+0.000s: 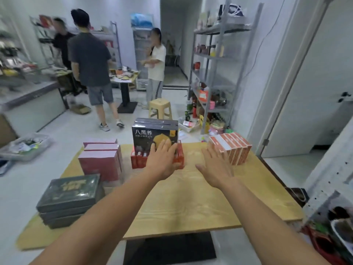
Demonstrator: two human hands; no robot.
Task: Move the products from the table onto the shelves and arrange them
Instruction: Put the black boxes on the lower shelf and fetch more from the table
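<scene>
"Counter (191, 203) first. What's on it?"

"A black box (154, 134) stands on small red boxes (138, 160) at the far edge. There are orange boxes (232, 148) in a row far right, with pink boxes (101, 159) and a dark flat stack (70, 197) on the left."

"And the hands?"

"Both arms reach straight forward, backs of the hands up. The left hand (164, 159) is spread before the black box's front; I can't tell if it touches. The right hand (215, 167), fingers splayed and blurred, hovers just beside the orange boxes, holding nothing."
</scene>
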